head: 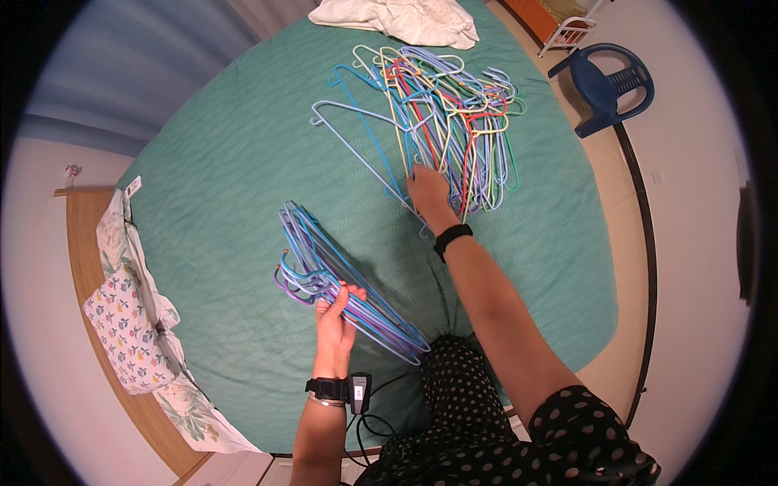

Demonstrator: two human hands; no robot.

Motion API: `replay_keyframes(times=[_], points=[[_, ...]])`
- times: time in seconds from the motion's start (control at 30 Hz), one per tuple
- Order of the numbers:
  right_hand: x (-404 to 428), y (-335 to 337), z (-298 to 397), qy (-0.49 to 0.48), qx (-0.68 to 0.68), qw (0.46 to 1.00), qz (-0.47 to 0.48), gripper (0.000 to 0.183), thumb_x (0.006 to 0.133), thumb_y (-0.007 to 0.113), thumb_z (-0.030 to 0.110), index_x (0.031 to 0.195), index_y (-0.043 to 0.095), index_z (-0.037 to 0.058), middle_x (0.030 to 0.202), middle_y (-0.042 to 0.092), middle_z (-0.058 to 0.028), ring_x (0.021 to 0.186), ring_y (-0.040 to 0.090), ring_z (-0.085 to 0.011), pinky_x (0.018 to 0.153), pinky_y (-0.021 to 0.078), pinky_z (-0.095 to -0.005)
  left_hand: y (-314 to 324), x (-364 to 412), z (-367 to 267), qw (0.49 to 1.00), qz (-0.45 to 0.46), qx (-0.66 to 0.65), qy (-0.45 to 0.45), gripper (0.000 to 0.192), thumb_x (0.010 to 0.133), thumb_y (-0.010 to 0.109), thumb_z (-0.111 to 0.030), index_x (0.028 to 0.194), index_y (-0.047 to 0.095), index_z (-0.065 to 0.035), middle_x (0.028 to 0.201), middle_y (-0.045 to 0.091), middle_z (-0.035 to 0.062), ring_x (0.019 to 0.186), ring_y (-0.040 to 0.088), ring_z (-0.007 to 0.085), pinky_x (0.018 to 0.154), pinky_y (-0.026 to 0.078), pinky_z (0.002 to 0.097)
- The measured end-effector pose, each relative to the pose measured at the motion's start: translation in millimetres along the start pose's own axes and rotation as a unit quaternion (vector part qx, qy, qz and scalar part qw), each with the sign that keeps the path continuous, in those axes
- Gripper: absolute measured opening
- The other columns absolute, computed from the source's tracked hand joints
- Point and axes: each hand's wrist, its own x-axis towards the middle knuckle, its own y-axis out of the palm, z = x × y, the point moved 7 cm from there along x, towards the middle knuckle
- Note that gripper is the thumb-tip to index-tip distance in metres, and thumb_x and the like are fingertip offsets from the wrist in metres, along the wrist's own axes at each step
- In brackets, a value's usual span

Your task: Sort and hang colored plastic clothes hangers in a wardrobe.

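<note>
My left hand (339, 304) holds a bundle of blue and purple clothes hangers (358, 297) near their hooks, thumb on top. Their long ends reach toward my knee. My right hand (428, 188) is at the lower edge of a large pile of mixed hangers (450, 115), coloured blue, cream, red, green and purple. Its fingers point down among them; whether they grip one cannot be seen. At the pile's left side a light blue hanger (358, 155) and a brighter blue hanger (358, 103) lie partly spread out on the green bedsheet (243, 152).
A white cloth (401, 18) lies at the bed's far edge. On the left are a floral pillow (130, 331) and a wooden headboard (91, 267). A blue plastic chair (608, 85) stands right of the bed. Black cables (364, 428) hang near my left wrist.
</note>
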Motion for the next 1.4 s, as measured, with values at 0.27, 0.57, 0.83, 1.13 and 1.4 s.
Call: replay_keyframes(times=[0.27, 0.57, 0.83, 1.13, 1.4], points=[[-42.1, -37.6, -19.2, 0.005, 0.051, 0.997, -0.051, 0.017, 0.078, 0.061, 0.022, 0.084, 0.056, 0.0072, 0.085, 0.058, -0.0105, 0.069, 0.060, -0.0348, 0.058, 0.0485, -0.0447, -6.2, -3.2, -2.2, 1.000, -0.004, -0.001, 0.003, 0.011, 0.085, 0.061, -0.005, 0.096, 0.059, -0.0035, 0.085, 0.065, 0.0096, 0.081, 0.064, 0.0234, 0.080, 0.053, 0.0391], [-74.3, -73.0, -9.0, -0.086, 0.163, 0.980, -0.073, 0.016, 0.081, 0.058, 0.020, 0.081, 0.059, 0.0043, 0.066, 0.061, -0.0150, 0.059, 0.060, -0.0335, 0.051, 0.0455, -0.0428, -10.9, -1.0, -0.6, 1.000, -0.002, -0.006, 0.002, 0.012, 0.085, 0.061, -0.006, 0.096, 0.059, -0.0033, 0.087, 0.065, 0.0112, 0.084, 0.064, 0.0258, 0.080, 0.052, 0.0396], [-214.8, -70.9, 65.0, -0.284, 0.171, 0.943, 0.029, 0.037, 0.085, 0.055, 0.021, 0.121, 0.051, 0.0143, 0.078, 0.064, -0.0079, 0.060, 0.061, -0.0279, 0.049, 0.0463, -0.0381, 12.0, -1.0, 0.1, 0.999, 0.035, -0.020, 0.015, 0.015, 0.085, 0.062, -0.007, 0.099, 0.059, -0.0027, 0.105, 0.063, 0.0169, 0.098, 0.061, 0.0299, 0.084, 0.050, 0.0392], [-160.9, -53.1, 63.8, -0.232, 0.221, 0.946, 0.053, 0.025, 0.086, 0.052, 0.022, 0.108, 0.059, 0.0103, 0.084, 0.064, -0.0117, 0.070, 0.061, -0.0332, 0.059, 0.0484, -0.0428, -13.4, -1.1, 0.8, 1.000, -0.004, -0.003, 0.013, 0.015, 0.083, 0.064, -0.006, 0.097, 0.057, -0.0039, 0.089, 0.064, 0.0091, 0.085, 0.063, 0.0240, 0.077, 0.052, 0.0388], [-7.9, 5.5, 15.4, -0.034, 0.100, 0.994, 0.036, 0.023, 0.078, 0.063, 0.022, 0.080, 0.055, 0.0006, 0.081, 0.062, -0.0181, 0.078, 0.059, -0.0395, 0.067, 0.0479, -0.0467, -17.2, -20.7, -5.9, 0.999, -0.042, -0.006, 0.002, 0.017, 0.082, 0.065, -0.005, 0.097, 0.058, -0.0030, 0.092, 0.064, 0.0112, 0.086, 0.063, 0.0251, 0.077, 0.053, 0.0390]])
